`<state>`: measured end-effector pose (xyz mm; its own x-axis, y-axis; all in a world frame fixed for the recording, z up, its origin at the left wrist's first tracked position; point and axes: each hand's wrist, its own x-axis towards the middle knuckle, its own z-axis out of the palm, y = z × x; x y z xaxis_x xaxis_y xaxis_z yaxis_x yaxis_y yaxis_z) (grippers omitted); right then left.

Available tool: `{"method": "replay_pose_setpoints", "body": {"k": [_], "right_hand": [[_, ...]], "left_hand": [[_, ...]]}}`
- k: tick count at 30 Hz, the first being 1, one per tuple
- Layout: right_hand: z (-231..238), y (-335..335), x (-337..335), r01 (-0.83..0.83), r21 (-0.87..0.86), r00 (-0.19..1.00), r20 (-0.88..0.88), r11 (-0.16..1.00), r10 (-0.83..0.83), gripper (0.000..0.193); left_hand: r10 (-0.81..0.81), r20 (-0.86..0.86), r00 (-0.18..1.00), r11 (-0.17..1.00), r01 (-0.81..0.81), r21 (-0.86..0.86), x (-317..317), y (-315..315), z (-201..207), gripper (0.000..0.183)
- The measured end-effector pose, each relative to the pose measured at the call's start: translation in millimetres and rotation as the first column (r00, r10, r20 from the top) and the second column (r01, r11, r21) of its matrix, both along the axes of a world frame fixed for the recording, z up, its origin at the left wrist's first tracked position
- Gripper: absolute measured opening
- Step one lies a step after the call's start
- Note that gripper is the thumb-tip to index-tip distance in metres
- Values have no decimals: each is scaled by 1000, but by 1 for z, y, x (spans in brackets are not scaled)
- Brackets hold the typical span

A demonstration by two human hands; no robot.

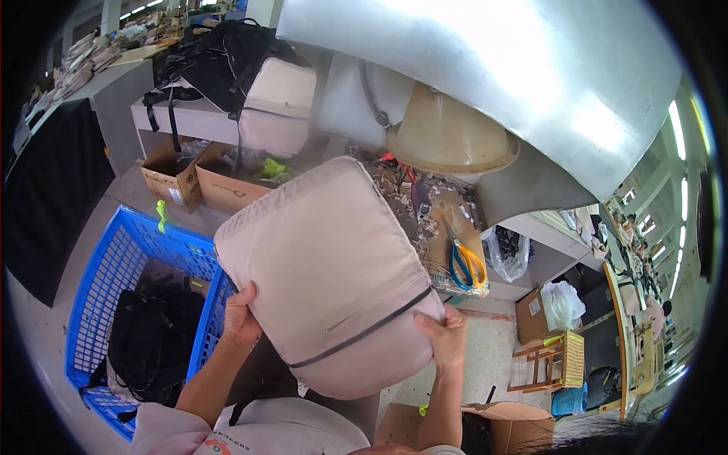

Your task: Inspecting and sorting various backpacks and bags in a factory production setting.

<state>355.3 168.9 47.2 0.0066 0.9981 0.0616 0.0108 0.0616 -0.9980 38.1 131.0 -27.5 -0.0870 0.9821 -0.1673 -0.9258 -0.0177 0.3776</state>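
A pale beige-pink fabric bag (326,258), boxy and padded, is held up in front of me, tilted. A dark zip-like strip crosses its lower part. My left hand (243,315) grips its left edge, thumb on the front and the other fingers hidden behind. At the lower right edge my right hand (446,331) holds it the same way. Beyond the bag lies a worktable littered with scraps (406,189), and on it rest scissors (464,262) with one blue and one orange handle loop.
At my left stands a blue plastic crate (98,303) with black bags (155,341) inside. Behind it are cardboard boxes (231,182) under a bench piled with black bags (220,61). A large metal hood (516,68) hangs over the worktable. A wooden stool (570,360) stands at right.
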Motion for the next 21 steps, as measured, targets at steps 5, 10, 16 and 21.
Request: {"method": "replay_pose_setpoints", "body": {"k": [5, 10, 16, 21], "right_hand": [[-15, -27, -29, 26, 49, 1000, 3, 998, -26, 16], [-35, -46, -93, -329, 6, 943, -49, 944, 329, 26], [-81, -100, -10, 0, -188, 994, 111, 982, 21, 22], [-92, -177, 102, 688, -179, 723, 255, 703, -642, 10]], "left_hand": [[183, -220, 958, 980, -197, -42, -29, -19, -6, 46], [173, -469, 866, 941, -286, -181, -151, -75, -43, 36], [-442, -558, 703, 803, 31, -596, -267, -115, -132, 34], [-688, -559, 463, 635, 10, -773, -365, -173, -152, 32]]}}
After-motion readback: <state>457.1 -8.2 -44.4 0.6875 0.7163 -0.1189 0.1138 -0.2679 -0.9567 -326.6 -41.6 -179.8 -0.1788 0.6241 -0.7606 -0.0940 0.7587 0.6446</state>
